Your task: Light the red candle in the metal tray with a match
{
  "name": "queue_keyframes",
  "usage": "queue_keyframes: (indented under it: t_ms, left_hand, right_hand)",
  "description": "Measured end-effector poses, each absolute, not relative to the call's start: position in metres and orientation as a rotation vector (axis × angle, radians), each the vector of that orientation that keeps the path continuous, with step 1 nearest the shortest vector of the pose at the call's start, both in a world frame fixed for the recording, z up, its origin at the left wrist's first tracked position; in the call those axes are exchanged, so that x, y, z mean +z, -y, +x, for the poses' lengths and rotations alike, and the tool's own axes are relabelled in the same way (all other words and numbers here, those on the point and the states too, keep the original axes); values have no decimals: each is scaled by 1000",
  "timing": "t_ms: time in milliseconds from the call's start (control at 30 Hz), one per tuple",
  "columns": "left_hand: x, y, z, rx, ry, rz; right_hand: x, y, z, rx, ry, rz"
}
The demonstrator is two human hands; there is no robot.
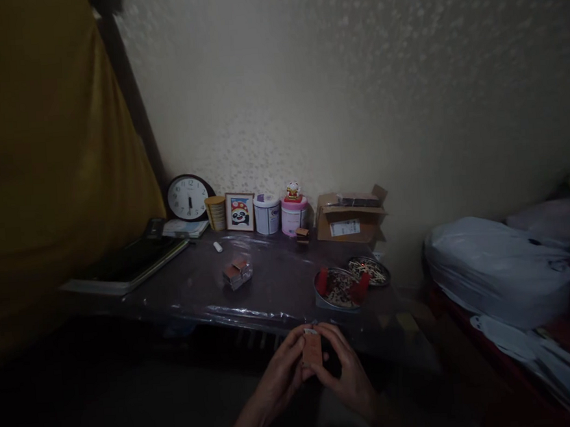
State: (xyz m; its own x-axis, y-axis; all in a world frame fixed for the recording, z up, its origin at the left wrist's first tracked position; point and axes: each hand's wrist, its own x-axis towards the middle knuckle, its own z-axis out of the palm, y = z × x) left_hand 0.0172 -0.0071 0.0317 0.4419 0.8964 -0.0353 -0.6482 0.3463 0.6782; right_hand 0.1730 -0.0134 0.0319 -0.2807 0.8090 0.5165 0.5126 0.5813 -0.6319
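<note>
Just in front of the table's near edge, my left hand [282, 364] and my right hand [347, 370] hold a small orange-brown matchbox [313, 350] between them. Its long side stands upright, and the top end shows a whitish part, too small to make out. My left fingers close on its left side; the right thumb presses low on its face, with the right fingers curled round the upper end. Beyond them, a round tin [339, 306] holds many dark-headed matchsticks and red pieces. Behind it is a dish [388, 278] of pale matchsticks. A stack of matchboxes [237, 273] in clear plastic lies left of centre.
Along the wall stand a clock [189, 198], a yellow cup [216, 213], a panda picture [240, 212], a white tub [267, 216], a pink-lidded tub [294, 218] with a figurine, and a cardboard box [347, 225]. Plastic covers the table [271, 289]. White bags [501, 267] lie right.
</note>
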Motion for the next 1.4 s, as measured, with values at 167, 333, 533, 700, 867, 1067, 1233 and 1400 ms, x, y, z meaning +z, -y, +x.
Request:
queue_keyframes:
  t_ms: [167,333,533,700,867,1067,1233,1400]
  left_hand:
    - [35,8,18,1044,-450,618]
    - [37,9,16,1053,-470,659]
    - [35,7,4,1060,-521,908]
    - [38,6,2,1084,-565,1046]
    - [43,8,4,1166,-624,1149]
    - [39,8,5,1229,-666,1288]
    - [35,8,5,1247,-712,1361]
    - [36,10,4,1247,-739,1413]
  right_hand:
    - [32,14,172,418,1955,-1050]
    - [30,13,172,395,1940,-1036]
    - [32,9,178,423,1860,-1073]
    - [38,10,177,466,1855,-1068]
    - [40,10,177,497,1876,-1042]
    - [37,9,180,483,1909,-1044]
    - [40,10,180,472,1911,-1029]
    - [39,11,179,481,1913,-1030]
